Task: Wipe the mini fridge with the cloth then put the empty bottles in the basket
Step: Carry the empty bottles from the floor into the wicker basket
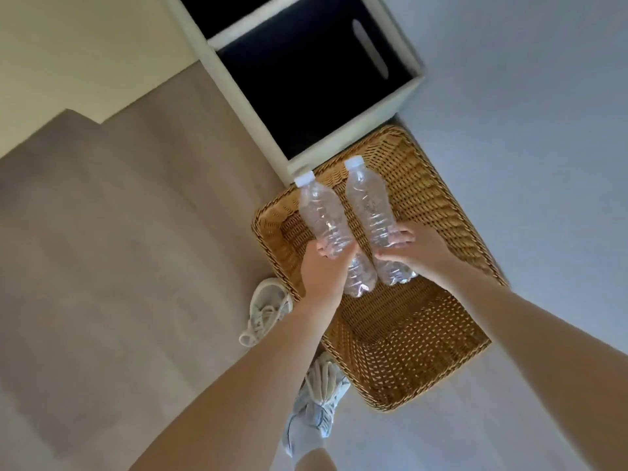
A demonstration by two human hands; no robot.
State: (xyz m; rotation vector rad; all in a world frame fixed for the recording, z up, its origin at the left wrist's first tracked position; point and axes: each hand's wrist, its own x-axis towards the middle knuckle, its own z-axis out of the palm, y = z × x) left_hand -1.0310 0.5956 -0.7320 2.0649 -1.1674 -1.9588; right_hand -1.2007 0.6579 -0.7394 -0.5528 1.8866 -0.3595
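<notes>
We see the left hand [323, 270] clamped round one clear crumpled plastic bottle with a white cap [323, 215]; the right hand [416, 248] grips a second clear white-capped bottle [368, 202]. Caps point away from the fingers [401, 237]. Both bottles sit side by side, apart, over the rectangular woven wicker basket [424, 334] below the fingers.

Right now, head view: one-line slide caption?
Left hand and right hand each hold an empty bottle over the wicker basket.
</notes>
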